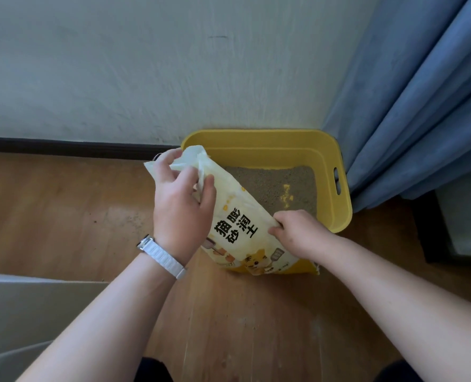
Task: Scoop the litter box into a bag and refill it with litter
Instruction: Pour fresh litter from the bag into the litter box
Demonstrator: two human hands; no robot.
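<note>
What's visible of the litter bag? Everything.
The litter bag is a cream, plastic-looking pouch with black Chinese characters, a cartoon orange cat and a yellow base band. It leans, base by the wooden floor before the yellow litter box, top over the box's left side. The left hand grips its crumpled top; the right hand grips its right edge. Open or sealed: unclear.

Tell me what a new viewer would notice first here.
A litter bag is held at the centre: the left hand grips its top, the right hand its side. Behind it, a yellow box with grey litter sits against the wall; a blue curtain hangs at right.
</note>
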